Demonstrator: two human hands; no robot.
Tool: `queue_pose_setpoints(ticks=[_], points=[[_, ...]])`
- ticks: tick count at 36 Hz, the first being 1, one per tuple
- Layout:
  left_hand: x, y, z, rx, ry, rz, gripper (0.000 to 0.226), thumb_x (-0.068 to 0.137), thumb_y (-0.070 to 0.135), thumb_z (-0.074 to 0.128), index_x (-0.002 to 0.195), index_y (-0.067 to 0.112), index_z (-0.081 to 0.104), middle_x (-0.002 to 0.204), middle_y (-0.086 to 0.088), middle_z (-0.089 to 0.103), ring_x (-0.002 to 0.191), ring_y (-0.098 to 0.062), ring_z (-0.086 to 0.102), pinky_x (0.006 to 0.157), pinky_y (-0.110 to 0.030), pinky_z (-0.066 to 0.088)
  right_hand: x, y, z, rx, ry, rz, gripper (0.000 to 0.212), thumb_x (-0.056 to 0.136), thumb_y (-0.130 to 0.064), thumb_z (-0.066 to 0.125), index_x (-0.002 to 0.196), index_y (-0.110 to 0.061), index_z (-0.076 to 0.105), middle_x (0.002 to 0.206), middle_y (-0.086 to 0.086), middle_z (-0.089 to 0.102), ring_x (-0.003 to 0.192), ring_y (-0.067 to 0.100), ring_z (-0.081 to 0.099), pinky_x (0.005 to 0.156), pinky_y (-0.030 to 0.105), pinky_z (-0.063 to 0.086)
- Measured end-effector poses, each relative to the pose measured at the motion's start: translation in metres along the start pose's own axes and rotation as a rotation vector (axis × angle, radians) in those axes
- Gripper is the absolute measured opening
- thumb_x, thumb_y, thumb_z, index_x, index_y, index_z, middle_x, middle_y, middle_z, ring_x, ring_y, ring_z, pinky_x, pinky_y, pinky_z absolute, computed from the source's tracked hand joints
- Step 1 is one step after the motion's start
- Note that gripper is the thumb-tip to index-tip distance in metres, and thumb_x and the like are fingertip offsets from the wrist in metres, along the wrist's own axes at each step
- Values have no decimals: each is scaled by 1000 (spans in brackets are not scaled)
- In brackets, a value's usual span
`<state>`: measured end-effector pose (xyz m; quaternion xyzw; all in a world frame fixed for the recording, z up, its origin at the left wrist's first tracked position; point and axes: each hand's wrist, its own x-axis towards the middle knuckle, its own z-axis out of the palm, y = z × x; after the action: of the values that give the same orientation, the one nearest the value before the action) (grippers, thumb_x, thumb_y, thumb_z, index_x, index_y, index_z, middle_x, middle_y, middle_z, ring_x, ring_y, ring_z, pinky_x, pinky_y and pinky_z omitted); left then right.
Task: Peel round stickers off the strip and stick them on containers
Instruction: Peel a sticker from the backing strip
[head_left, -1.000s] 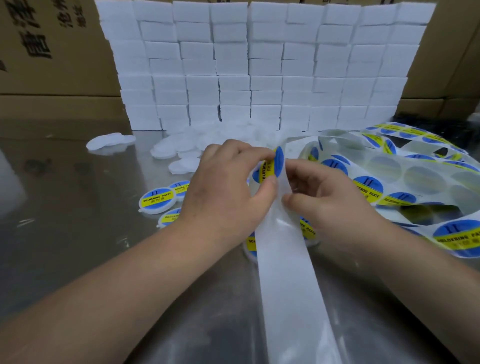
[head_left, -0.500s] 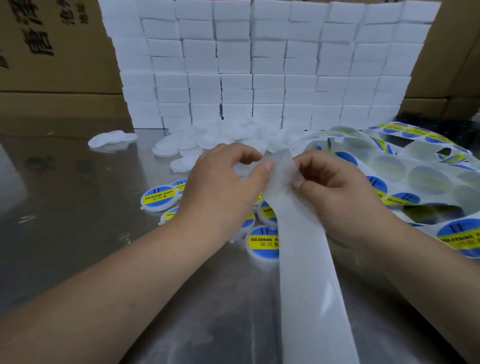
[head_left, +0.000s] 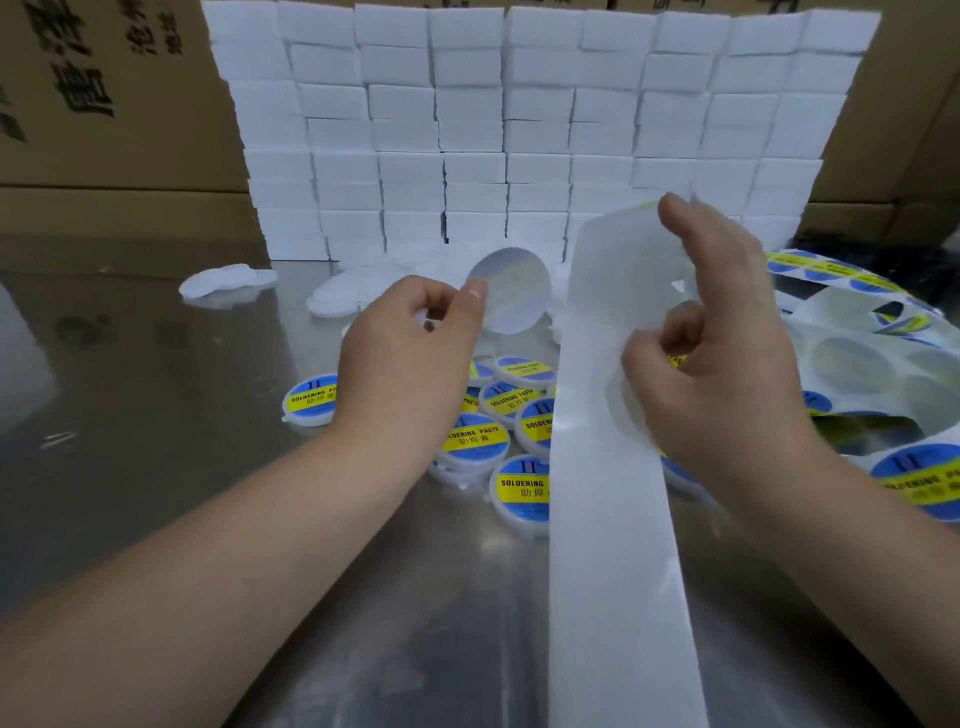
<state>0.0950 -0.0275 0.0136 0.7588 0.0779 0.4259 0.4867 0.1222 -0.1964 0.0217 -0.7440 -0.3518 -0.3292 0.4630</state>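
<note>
Backing strip (head_left: 613, 519) runs up from us into our right hand (head_left: 727, 364), held between thumb and fingers; half a second ago both hands met there. Now our left hand (head_left: 410, 358) has drawn aside, pinching a freed sticker (head_left: 511, 291), pale back toward us, above labelled containers (head_left: 475, 441); bare white discs (head_left: 332, 296) wait beyond the grip.

The counter (head_left: 130, 441) is bare on the left and along the near edge, giving open room to reach. A wall of stacked white boxes (head_left: 519, 130) closes the back, with loose white discs (head_left: 228, 280) at its foot. Labelled tubs (head_left: 475, 441) crowd the middle. The backing strip (head_left: 613, 545) runs over them to the near edge, and its coil (head_left: 883, 353) fills the right.
</note>
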Motion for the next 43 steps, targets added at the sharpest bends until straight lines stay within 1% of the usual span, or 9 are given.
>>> queue_pose_setpoints(ticks=[6, 10, 14, 17, 20, 23, 27, 31, 43], points=[[-2, -1, 2, 12, -21, 58, 27, 85, 44, 55, 63, 30, 54, 65, 34, 56, 65, 15, 49, 58, 0, 34, 2, -5, -3, -150, 107, -17, 72, 69, -6, 47, 132, -38, 34, 149, -11, 17, 66, -10, 53, 59, 32, 46], [-5, 0, 2, -6, -40, 78, 26, 86, 42, 55, 63, 30, 54, 63, 34, 55, 65, 15, 49, 59, 0, 34, 3, -7, -5, -182, 115, -84, 73, 68, -2, 48, 131, -36, 33, 147, -12, 11, 59, -4, 51, 56, 27, 43], [-5, 1, 2, -24, -34, 82, 28, 87, 41, 55, 62, 30, 53, 61, 33, 54, 63, 14, 48, 59, -1, 34, 3, -5, -4, -195, 133, -135, 75, 67, 3, 47, 131, -35, 36, 146, -14, 11, 74, -6, 55, 55, 19, 41], [-5, 2, 2, -37, -36, 76, 28, 87, 41, 55, 62, 29, 53, 60, 31, 54, 62, 13, 48, 58, -1, 34, 4, -3, -3, -200, 106, -196, 59, 66, 6, 45, 118, -18, 59, 135, -16, 33, 87, -2, 52, 63, 12, 38], [-6, 4, 1, -38, -37, 75, 29, 86, 42, 56, 61, 29, 52, 59, 30, 53, 61, 12, 48, 58, -2, 34, 1, -1, -1, -194, 10, -207, 41, 65, 6, 45, 91, -11, 72, 94, -12, 59, 86, 9, 56, 70, 14, 40], [-7, 6, 1, -25, -39, 97, 27, 84, 43, 59, 61, 30, 52, 63, 22, 56, 66, 12, 49, 63, -2, 34, -1, -2, 0, -160, -76, -116, 34, 67, 0, 44, 77, -15, 73, 71, -18, 58, 79, 6, 56, 68, 11, 40], [-10, 8, -1, 31, -32, 161, 25, 78, 48, 63, 63, 32, 51, 72, 13, 56, 75, 3, 50, 67, -6, 35, 0, -2, 1, 0, -164, 217, 30, 65, -20, 40, 57, -40, 62, 68, -26, 64, 76, -4, 56, 64, 9, 41], [-13, 13, -2, 48, -28, 194, 23, 66, 54, 61, 66, 34, 50, 72, 19, 52, 87, -11, 53, 74, -22, 40, 0, 0, 1, 167, -179, 332, 31, 72, -34, 41, 52, -29, 64, 66, -14, 67, 67, -3, 57, 59, 13, 42], [-14, 19, -7, 202, -3, 344, 28, 68, 50, 61, 76, 25, 52, 74, 21, 42, 85, -7, 40, 72, -6, 29, 3, 0, 3, 291, -50, 547, 60, 79, -57, 33, 51, -13, 64, 47, -4, 59, 39, 0, 44, 41, 10, 32]])
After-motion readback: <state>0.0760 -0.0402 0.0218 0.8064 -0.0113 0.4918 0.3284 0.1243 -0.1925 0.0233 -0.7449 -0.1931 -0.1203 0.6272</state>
